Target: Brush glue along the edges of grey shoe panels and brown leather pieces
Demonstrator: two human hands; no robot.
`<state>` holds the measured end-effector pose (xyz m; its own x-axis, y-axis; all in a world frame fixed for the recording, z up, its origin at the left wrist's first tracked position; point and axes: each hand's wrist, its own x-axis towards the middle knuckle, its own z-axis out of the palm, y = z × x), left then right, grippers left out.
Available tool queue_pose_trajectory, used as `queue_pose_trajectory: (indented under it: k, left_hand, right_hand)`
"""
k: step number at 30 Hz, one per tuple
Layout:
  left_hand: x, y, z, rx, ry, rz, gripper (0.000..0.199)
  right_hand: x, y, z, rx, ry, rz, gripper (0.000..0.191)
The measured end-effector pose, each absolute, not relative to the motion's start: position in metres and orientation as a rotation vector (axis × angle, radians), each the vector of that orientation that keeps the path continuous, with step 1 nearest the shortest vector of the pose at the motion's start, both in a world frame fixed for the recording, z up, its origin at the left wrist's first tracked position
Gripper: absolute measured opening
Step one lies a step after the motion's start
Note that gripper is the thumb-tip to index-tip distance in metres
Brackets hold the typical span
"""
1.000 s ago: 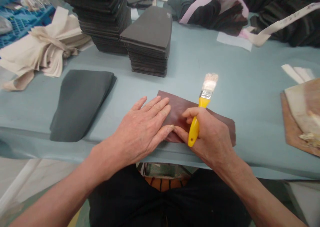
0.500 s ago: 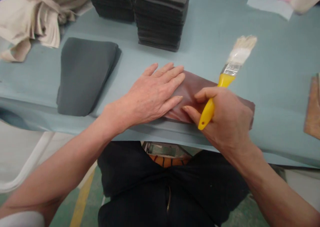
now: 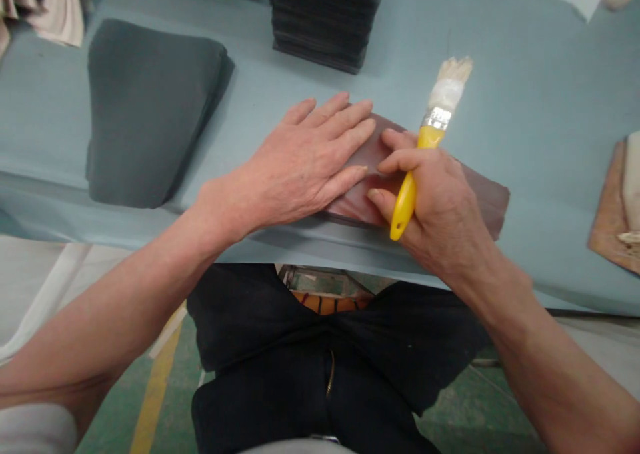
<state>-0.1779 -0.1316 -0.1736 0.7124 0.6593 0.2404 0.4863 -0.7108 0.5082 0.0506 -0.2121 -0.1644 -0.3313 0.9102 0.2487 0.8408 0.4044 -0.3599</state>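
We rest left hand [image 3: 310, 162] flat on brown sheet [image 3: 483, 194], gripping nothing; our right hand [image 3: 440, 201] grips brush [image 3: 433, 134] above. Sheet's long axis slants under both, right end nearer us.

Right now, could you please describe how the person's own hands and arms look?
The left hand and right hand are ungloved, with nothing visibly worn on them. A pale sleeve shows high on the left arm; the visible right arm is bare.

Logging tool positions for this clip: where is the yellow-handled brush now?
In the head view, right of centre, the brush is held in the right hand, partly over the brown sheet.
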Motion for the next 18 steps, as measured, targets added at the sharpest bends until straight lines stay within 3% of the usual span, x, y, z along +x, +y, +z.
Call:
queue_pose_trajectory:
  k: [11,18]
  left_hand:
    - [-0.184,-0.123,-0.171,2.476,0.856,0.481,0.056]
    - [-0.189,-0.122,-0.162,2.603,0.867,0.464,0.046]
  right_hand:
    - [0.048,-0.213,-0.166,-1.520,-2.225,0.204,0.026]
    - [0.050,-0.212,-0.172,-1.481,-2.186,0.224,0.027]
